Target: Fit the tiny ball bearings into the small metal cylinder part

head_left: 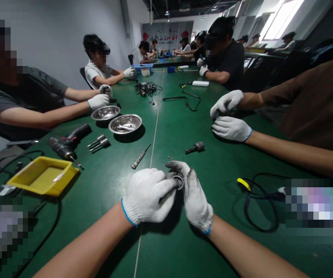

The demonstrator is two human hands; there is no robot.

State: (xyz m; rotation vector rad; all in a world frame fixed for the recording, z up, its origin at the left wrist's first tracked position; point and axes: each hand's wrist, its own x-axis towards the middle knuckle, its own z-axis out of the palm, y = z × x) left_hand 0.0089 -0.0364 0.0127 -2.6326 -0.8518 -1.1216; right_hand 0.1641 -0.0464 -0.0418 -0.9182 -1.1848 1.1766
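Observation:
Both of my hands wear white knit gloves with blue cuffs and meet over the green table (160,247). My left hand (152,196) has its fingers closed on a small round metal part (178,182). Around the other side of that part curves my right hand (192,197), its darkened fingertips against or close to the part; how firmly it grips is hidden. A few tiny pieces (170,158) lie just beyond the fingertips. A screwdriver (140,157) rests past my left hand, and a metal part with prongs (194,147) lies farther off to the right.
Left: yellow tray (43,175), power drill (68,143), pronged metal part (99,143), two steel bowls (125,124) (105,113). Right: black cable with a yellow band (243,184). A co-worker's gloved hands (231,129) are at the right edge; other people sit along both sides.

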